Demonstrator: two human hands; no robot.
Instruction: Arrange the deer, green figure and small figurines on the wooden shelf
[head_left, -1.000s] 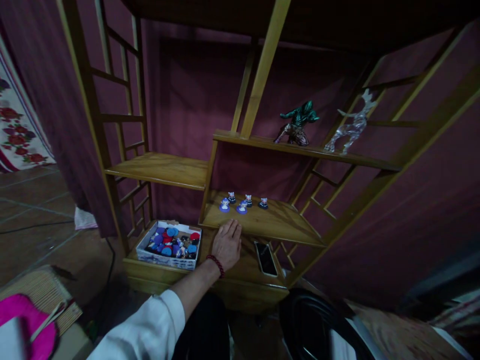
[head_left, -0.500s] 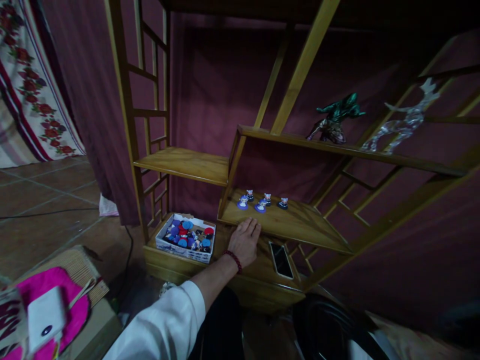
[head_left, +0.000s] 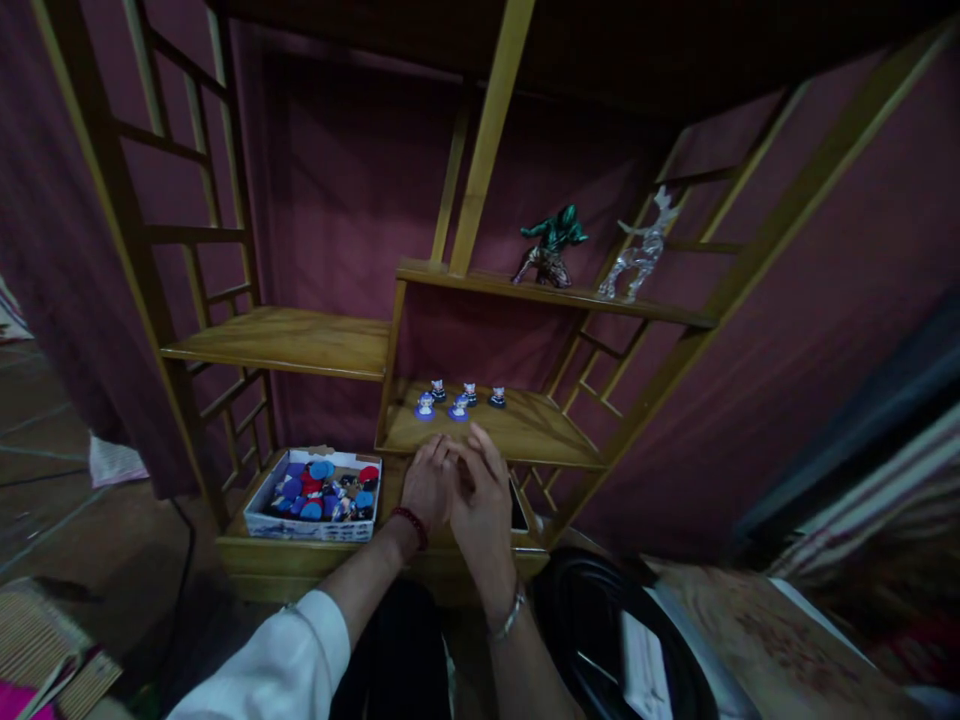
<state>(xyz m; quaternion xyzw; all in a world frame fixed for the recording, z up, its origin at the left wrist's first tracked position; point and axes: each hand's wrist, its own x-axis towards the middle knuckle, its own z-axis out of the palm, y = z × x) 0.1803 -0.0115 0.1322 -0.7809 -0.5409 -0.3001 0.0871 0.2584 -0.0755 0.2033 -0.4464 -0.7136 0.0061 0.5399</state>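
Note:
My left hand (head_left: 427,487), wearing a dark red beaded bracelet, is in front of the lower shelf, palm down with bent fingers. Beside it my right hand (head_left: 484,505), with a silver bracelet, curves its fingers and thumb inward so the fingertips of both hands meet. Whatever they pinch between them is hidden. Just beyond the hands, two small figurines on purple bases (head_left: 425,406) stand on the lower shelf (head_left: 525,432). Three figurines on dark bases (head_left: 497,398) stand behind and to their right. Left of my hands, a white box (head_left: 315,527) holds several figurines with blue, red and purple bases.
A phone (head_left: 517,508) lies partly hidden behind my right hand. On the upper right shelf stand a green and bronze figure (head_left: 553,248) and a clear deer statue (head_left: 640,250). A black bag-like object (head_left: 592,620) is at lower right. Wooden posts (head_left: 491,140) frame the shelves.
My right hand has come into view and joined my left hand at the shelf front. The camera view has swung to the right. The figurines on the shelf stay in place.

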